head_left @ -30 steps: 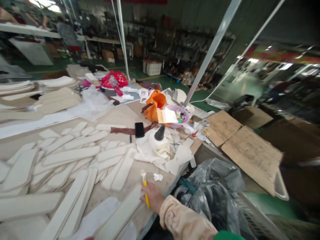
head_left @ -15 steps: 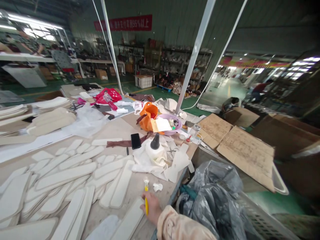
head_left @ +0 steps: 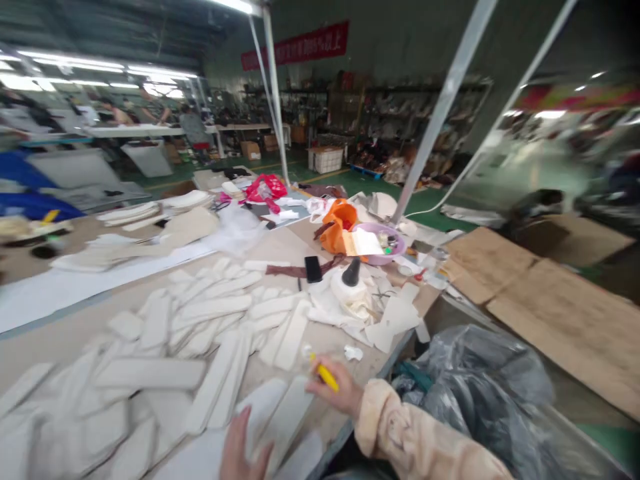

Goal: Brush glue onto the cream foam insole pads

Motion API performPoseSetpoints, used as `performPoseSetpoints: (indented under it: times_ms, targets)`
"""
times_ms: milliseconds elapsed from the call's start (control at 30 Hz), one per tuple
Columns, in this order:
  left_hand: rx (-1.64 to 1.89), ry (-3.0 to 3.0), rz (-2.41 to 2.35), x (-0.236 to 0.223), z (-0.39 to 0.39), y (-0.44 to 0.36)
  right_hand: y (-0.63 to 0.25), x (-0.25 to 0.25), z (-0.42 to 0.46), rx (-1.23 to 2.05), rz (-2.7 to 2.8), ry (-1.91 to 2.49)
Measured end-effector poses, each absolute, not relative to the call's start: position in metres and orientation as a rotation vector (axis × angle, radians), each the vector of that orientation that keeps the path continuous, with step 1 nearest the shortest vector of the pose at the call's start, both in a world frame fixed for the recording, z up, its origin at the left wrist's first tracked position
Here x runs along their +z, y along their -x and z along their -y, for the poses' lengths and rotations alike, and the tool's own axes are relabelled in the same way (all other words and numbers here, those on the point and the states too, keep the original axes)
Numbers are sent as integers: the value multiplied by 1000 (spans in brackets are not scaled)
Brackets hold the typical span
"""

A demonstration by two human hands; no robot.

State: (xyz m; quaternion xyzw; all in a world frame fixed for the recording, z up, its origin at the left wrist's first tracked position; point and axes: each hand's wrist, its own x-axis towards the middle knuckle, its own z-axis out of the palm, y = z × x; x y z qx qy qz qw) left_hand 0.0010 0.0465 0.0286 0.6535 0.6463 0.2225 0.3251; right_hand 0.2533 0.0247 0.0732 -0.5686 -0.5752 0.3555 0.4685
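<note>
A long, flat, off-white strip (head_left: 287, 417) slants away rightward between your spread left hand (head_left: 239, 457) and your right. Your right hand (head_left: 345, 388), nearer its far end, grips a slim yellow tool (head_left: 327, 376).

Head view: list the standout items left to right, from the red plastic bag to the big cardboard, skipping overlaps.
Red plastic bag → black phone → purple basin → big cardboard.

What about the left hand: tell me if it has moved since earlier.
Yes: the left hand has come into view, forward to beside the pale strip lying near the right hand.
</note>
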Motion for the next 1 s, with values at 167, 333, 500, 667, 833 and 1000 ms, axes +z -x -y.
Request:
performPoseSetpoints:
  times_ms: [167,333,500,667,833,1000]
  targets:
    - [707,-1747,-1194,81,-64,-8,-244,131,-48,1116,1382,1245]
    - [752,-1585,-1100,121,-64,-28,-236,173,-66,1137,1261,1152]
    - [833,-1297,-1121,147,-50,-31,-224,194,-71,1009,1280,1174]
    - [868,-1194,-1109,165,-46,-26,-208,204,-74,829,1307,1253]
    - [903,-1150,-1120,166,-45,-19,-196,216,-78,791,1337,1275]
    - [912,-1173,-1114,167,-44,-14,-191,217,-78,801,1353,1277]
